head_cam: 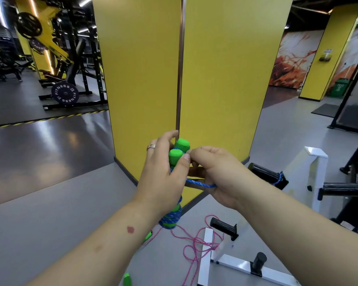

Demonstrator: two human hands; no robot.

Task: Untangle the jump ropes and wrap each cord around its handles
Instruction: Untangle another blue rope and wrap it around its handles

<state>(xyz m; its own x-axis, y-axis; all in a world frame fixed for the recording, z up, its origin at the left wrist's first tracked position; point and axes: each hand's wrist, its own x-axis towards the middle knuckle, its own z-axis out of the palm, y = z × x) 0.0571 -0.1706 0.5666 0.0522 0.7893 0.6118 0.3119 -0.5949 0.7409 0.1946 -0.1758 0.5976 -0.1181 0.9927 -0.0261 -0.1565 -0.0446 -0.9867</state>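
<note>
Gym floor (50, 203), grey & glossy, w/ a yellow pillar (194, 69) ahead. Left hand (163, 174) is clenching the paired green foam handles (179, 150), blue cord (170, 218) already coiling round their lower half; right hand (217, 172) is pinching the free blue strand. Cord looks light, limp, braided; prob best held by the soft handles, strand kept taut. Pink rope (196, 244) is lying loose on the floor below.

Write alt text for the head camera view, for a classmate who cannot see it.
Two hands hold a pair of green handles upright; the left hand grips them while the right hand winds blue cord around them. A pink rope lies loose on the grey floor below.
</note>
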